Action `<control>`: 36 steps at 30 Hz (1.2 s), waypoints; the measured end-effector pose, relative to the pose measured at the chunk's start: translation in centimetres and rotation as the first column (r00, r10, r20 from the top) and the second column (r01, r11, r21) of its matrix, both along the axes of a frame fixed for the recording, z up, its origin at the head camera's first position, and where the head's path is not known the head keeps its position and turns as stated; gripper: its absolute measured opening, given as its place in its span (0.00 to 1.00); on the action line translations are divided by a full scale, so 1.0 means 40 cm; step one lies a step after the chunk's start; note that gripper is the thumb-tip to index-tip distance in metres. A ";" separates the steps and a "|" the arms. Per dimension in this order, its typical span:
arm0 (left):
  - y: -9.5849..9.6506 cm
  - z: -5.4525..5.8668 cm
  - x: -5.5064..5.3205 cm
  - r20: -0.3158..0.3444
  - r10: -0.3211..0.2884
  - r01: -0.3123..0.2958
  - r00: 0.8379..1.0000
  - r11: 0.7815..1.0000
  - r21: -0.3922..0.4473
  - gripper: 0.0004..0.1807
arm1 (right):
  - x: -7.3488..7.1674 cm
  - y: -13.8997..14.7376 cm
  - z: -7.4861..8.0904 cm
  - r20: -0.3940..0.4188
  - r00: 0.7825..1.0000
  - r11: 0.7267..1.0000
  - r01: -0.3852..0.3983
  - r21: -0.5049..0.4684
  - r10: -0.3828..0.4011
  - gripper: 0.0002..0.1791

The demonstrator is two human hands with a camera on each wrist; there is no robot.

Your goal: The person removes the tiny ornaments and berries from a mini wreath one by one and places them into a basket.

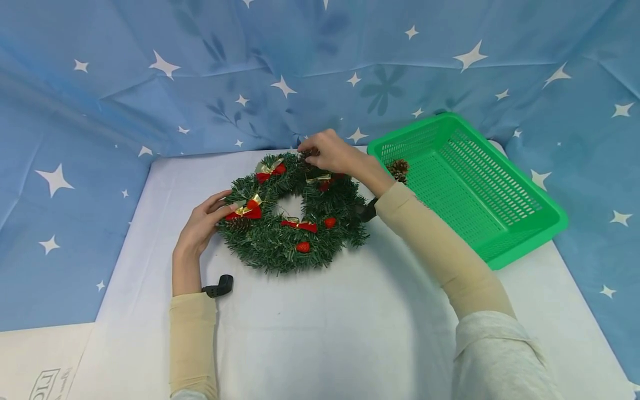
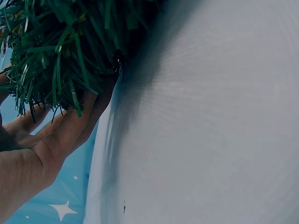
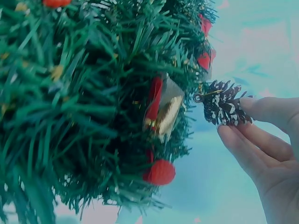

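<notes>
A green wreath (image 1: pixel 270 244) of tinsel-like needles lies tilted on the white-covered table, with red bows, red berries and a pine cone (image 1: pixel 239 224) on it. At its left edge my left hand (image 1: pixel 199 225) holds the rim, thumb on top and fingers beneath; the left wrist view shows those fingers against the underside of the needles. Over the wreath's far side, my right hand (image 1: pixel 332 153) pinches another pine cone (image 3: pixel 224 105) between thumb and fingertips. A small wire loop on this cone faces the needles in the right wrist view. Whether the loop is fastened there, I cannot tell.
To the right stands a green plastic basket (image 1: pixel 525 236) with pine cones (image 1: pixel 400 168) at its left side, partly behind my right arm. Blue cloth (image 1: pixel 320 72) with white stars hangs behind and at both sides of the table. Printed card or paper (image 1: pixel 42 361) lies at front left.
</notes>
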State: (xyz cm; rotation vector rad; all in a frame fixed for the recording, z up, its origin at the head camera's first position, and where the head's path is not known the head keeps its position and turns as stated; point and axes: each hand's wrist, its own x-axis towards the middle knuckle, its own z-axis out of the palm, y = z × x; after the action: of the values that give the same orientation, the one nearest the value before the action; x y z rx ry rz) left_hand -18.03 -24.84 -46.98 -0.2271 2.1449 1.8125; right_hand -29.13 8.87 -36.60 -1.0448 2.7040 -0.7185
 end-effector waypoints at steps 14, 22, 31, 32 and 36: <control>0.002 0.002 0.003 -0.005 0.000 0.000 1.000 1.000 -0.008 0.40 | -0.001 0.058 0.005 -0.019 0.999 0.999 0.031 0.005 -0.031 0.18; 0.002 0.002 0.003 -0.008 -0.004 0.004 1.000 1.000 -0.007 0.40 | 0.007 0.074 0.007 -0.017 0.998 0.998 0.053 0.019 -0.053 0.19; 0.000 0.002 0.005 -0.005 0.000 0.000 1.000 1.000 0.002 0.40 | 0.013 0.098 0.016 0.019 0.996 0.996 0.084 0.009 -0.084 0.19; 0.000 0.003 0.005 -0.006 -0.001 0.001 1.000 1.000 0.003 0.40 | 0.014 0.101 0.017 0.021 0.996 0.996 0.086 0.005 -0.086 0.19; 0.001 0.007 0.006 -0.007 -0.003 0.004 1.000 1.000 0.009 0.39 | 0.016 0.113 0.018 0.005 0.996 0.996 0.085 -0.006 -0.085 0.18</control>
State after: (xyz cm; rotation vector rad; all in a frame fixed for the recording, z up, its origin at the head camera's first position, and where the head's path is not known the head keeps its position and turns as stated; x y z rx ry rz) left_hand -17.79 -24.81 -46.71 -0.2147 2.1401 1.8238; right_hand -28.50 13.39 -35.89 -0.9330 2.7587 -0.7419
